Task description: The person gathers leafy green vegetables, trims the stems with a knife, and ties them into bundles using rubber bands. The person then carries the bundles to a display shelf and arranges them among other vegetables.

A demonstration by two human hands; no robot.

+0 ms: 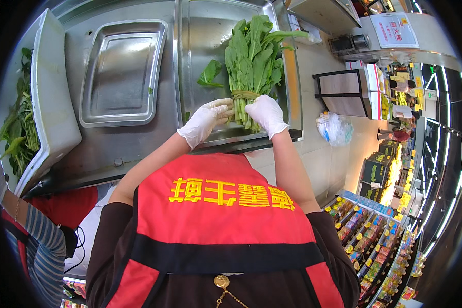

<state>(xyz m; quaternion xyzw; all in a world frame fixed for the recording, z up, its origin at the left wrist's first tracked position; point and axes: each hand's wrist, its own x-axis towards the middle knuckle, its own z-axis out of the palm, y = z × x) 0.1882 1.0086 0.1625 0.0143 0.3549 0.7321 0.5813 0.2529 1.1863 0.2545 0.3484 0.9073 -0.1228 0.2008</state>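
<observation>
A bundle of leafy green vegetables lies in a metal tray, its leaves pointing away from me and its cut stems towards me. A tan band goes around the stems. My right hand, in a white glove, grips the stems at the right, just below the band. My left hand, gloved too, has its fingers against the left side of the stems; whether they grip is unclear. Loose leaves lie in the tray to the left of the bundle.
An empty-looking metal tray rests on the steel counter. Further left, a white foam box holds more greens. A person in striped sleeves is at the lower left. A plastic bag lies on the floor at right.
</observation>
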